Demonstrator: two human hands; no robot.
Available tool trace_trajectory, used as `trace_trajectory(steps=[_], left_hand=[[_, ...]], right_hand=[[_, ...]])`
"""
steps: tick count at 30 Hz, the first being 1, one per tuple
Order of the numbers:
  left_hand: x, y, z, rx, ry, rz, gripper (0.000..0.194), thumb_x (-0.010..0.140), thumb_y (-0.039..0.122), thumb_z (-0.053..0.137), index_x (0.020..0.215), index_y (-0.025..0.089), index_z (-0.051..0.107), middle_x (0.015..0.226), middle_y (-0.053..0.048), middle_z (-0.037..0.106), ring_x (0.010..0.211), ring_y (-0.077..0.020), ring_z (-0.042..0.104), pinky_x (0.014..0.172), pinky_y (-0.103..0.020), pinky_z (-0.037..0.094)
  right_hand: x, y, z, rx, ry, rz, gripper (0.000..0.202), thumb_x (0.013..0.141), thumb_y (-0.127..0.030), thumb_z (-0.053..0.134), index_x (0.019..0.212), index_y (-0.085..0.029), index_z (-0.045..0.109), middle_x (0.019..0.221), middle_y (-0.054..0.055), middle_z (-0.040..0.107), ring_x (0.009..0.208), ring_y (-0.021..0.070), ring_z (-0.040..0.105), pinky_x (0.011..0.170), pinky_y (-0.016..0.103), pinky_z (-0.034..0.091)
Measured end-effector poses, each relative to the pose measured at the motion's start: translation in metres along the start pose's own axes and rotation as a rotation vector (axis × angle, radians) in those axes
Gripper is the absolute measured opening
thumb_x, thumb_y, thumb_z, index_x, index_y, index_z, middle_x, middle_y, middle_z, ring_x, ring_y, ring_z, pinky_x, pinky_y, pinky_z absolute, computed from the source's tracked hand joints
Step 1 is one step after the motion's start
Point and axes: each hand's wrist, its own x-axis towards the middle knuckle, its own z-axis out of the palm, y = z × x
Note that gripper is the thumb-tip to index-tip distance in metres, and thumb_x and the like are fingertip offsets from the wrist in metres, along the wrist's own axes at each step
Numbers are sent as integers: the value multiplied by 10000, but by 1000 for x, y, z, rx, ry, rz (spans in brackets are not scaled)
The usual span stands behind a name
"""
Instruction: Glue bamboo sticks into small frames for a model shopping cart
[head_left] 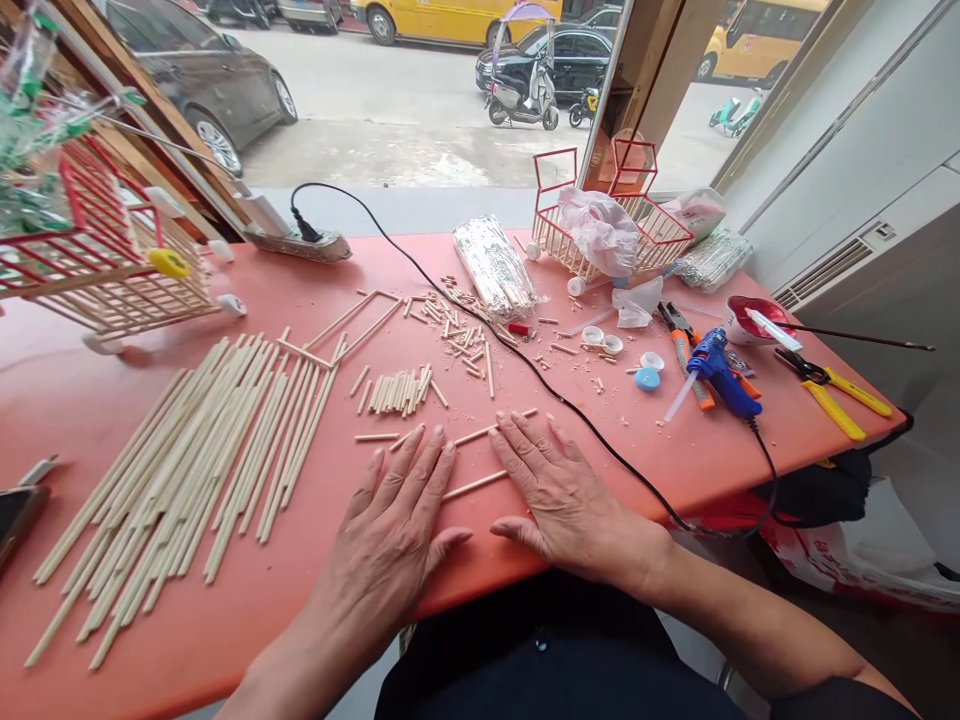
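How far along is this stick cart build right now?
Done: two finished carts stand at the back, and short cut sticks sit piled. In hand: left hand and right hand press flat on a few sticks. Left: a big heap of long sticks lies uncut; glue gun lies aside.

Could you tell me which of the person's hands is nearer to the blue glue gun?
The right hand. It lies flat on the table, left of and below the blue glue gun in the picture; the left hand lies flat further left, beyond the right one.
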Motion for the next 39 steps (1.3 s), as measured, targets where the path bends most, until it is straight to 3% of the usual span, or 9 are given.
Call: trace_trajectory(steps=[6, 11, 18, 22, 25, 27, 31, 34, 39], left_hand=[[0, 4, -1, -94, 41, -98, 639, 1077, 385, 410, 1647, 111, 322, 1632, -167, 467, 1565, -346, 339, 1300, -520, 162], [-1, -4, -1, -50, 9, -34, 667, 1038, 369, 518, 1628, 103, 355, 1653, -163, 445, 1607, -378, 210, 1290, -523, 179], [39, -4, -30, -52, 46, -10, 580, 1021, 375, 579, 1488, 40, 502, 1444, -255, 619, 1345, -417, 562, 1111, -538, 457], [69, 5, -28, -38, 24, 154, 545, 1007, 365, 605, 1429, 23, 565, 1413, -258, 639, 1269, -416, 608, 1050, -530, 511], [76, 10, -14, -19, 56, 230, 542, 1029, 346, 565, 1430, -19, 547, 1488, -272, 587, 1372, -399, 540, 1090, -500, 495], [75, 11, -7, -39, 82, 206, 479, 1038, 293, 545, 1416, -2, 561, 1445, -248, 628, 1321, -381, 569, 1058, -484, 516], [69, 5, -7, -155, 104, 133, 478, 1021, 363, 578, 1351, 20, 613, 1220, -223, 712, 1103, -366, 625, 939, -486, 564], [68, 0, -9, -216, 91, 124, 475, 1017, 384, 585, 1346, 42, 613, 1230, -217, 704, 1097, -356, 625, 944, -482, 564], [65, 5, -5, -169, 78, 209, 473, 1038, 318, 540, 1433, 57, 547, 1504, -249, 577, 1394, -381, 526, 1096, -491, 497]], right_hand=[[1, 2, 1, -3, 1, -8, 832, 1039, -608, 441, 1628, -34, 320, 1700, 214, 282, 1601, 352, 261, 1279, 608, 272], [2, 15, -16, -24, 25, -20, 805, 1050, -543, 467, 1666, -82, 227, 1723, 165, 261, 1618, 316, 223, 1293, 611, 219], [-14, 44, -23, -71, 143, 122, 827, 1040, -528, 499, 1681, -98, 204, 1701, 189, 329, 1598, 346, 270, 1279, 557, 280], [-23, 42, -18, -102, 178, 158, 860, 1041, -565, 471, 1683, -77, 172, 1694, 215, 331, 1596, 347, 270, 1265, 554, 300], [-29, 32, -17, -121, 193, 167, 813, 1045, -559, 462, 1651, -51, 275, 1674, 237, 362, 1584, 381, 273, 1237, 588, 304], [-33, 26, -18, -84, 242, 160, 661, 1059, -487, 478, 1572, -71, 443, 1579, 223, 508, 1498, 354, 418, 1199, 539, 352], [-33, 22, -25, 0, 449, 180, 291, 1061, -335, 555, 1245, -167, 706, 1128, 104, 756, 1028, 219, 664, 993, 382, 441], [-26, 24, -24, 16, 505, 161, 180, 1054, -290, 582, 1065, -194, 733, 945, 44, 752, 864, 178, 635, 862, 336, 412], [-16, 28, -14, 41, 467, 113, 174, 1050, -290, 586, 988, -199, 721, 910, 31, 730, 848, 187, 603, 846, 336, 377]])
